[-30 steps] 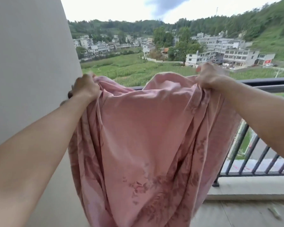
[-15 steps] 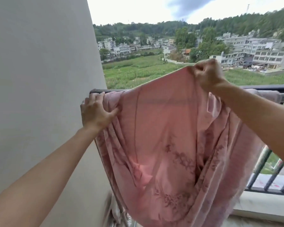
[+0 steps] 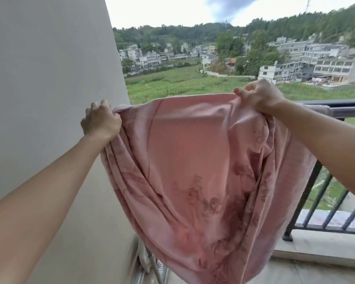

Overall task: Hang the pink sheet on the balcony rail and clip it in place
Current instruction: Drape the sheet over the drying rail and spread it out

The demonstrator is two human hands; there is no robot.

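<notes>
The pink sheet (image 3: pixel 193 165), printed with faint dark flowers, hangs in a deep sag in front of the dark balcony rail (image 3: pixel 340 105). My left hand (image 3: pixel 100 121) is closed on a bunched part of its top edge beside the wall. My right hand (image 3: pixel 258 95) pinches the top edge higher up, just above rail height. Between my hands the top edge is stretched nearly straight. The sheet hides the rail's left stretch. No clip is in view.
A plain grey wall (image 3: pixel 49 99) fills the left side. Vertical railing bars (image 3: pixel 307 193) stand at the right above a concrete kerb (image 3: pixel 316 249). Something metallic and blurred (image 3: pixel 148 263) sits by the wall's foot. Fields and buildings lie beyond the rail.
My right hand has dropped from well above the rail to about rail height, so the sheet's raised peak has flattened into a nearly level top edge. My left hand has tightened on the bunched edge.
</notes>
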